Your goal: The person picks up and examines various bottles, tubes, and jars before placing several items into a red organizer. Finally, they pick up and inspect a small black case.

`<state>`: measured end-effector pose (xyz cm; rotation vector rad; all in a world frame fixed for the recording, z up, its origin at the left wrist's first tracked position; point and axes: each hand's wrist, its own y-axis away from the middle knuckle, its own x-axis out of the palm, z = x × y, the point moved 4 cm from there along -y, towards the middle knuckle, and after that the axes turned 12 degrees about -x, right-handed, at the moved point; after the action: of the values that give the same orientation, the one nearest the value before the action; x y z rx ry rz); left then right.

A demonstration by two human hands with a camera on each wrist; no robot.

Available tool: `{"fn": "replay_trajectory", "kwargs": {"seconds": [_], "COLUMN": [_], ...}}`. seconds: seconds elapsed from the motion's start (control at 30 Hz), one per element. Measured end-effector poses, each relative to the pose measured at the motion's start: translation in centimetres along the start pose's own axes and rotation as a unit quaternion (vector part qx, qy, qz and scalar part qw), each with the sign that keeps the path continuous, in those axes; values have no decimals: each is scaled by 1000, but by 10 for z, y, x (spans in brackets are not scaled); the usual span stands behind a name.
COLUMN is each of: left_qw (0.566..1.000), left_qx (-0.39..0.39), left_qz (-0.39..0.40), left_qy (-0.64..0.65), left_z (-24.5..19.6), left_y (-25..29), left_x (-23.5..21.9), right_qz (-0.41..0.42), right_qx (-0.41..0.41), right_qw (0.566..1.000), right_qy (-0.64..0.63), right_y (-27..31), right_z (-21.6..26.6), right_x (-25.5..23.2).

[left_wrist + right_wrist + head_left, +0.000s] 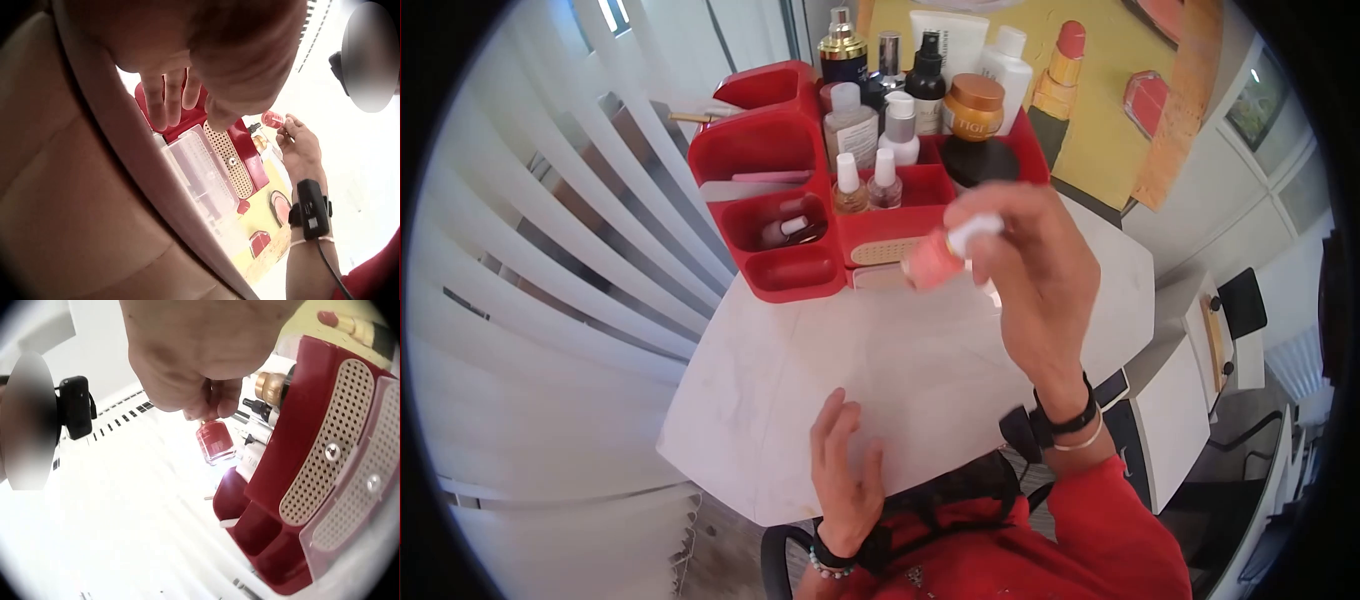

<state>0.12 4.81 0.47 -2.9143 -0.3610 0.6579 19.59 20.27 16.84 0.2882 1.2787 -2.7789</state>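
My right hand (1055, 275) pinches a coral-red nail polish bottle (930, 263) by its white cap, tilted in front of a red cosmetics organizer (785, 292). In the right wrist view the bottle (216, 442) hangs below the fingertips, its red polish showing through the glass. The left hand (847, 472) is over the near part of the white table (800, 360), fingers loosely extended and holding nothing. Two nail polish bottles with white caps, one amber (850, 190) and one clear (885, 185), stand in the organizer's front compartment.
Several cosmetic bottles and a gold-lidded TIGI jar (975, 105) fill the organizer's back. A small white-capped bottle (785, 231) lies in a left compartment. White vertical blinds (570, 220) hang left of the table. A phone (1112, 388) rests near the right wrist.
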Motion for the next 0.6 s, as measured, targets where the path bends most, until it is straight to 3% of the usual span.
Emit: {"fn": "replay_trajectory", "kwargs": {"seconds": [0.13, 0.23, 0.37, 0.6], "left_qw": [992, 989, 994, 995], "left_qx": [-1, 20, 42, 37], "left_qz": [-65, -39, 18, 4], "left_qy": [105, 138, 94, 89], "left_z": [-20, -45, -62, -72], "left_y": [-14, -34, -44, -37], "left_x": [-12, -15, -2, 10], "right_qz": [61, 72, 91, 106], "right_qx": [63, 82, 75, 63], "right_qw": [988, 967, 960, 951], "right_qy": [-128, -230, -254, -282], "right_y": [46, 67, 85, 97], "right_z": [-2, -7, -11, -10], "right_x": [3, 10, 6, -2]}}
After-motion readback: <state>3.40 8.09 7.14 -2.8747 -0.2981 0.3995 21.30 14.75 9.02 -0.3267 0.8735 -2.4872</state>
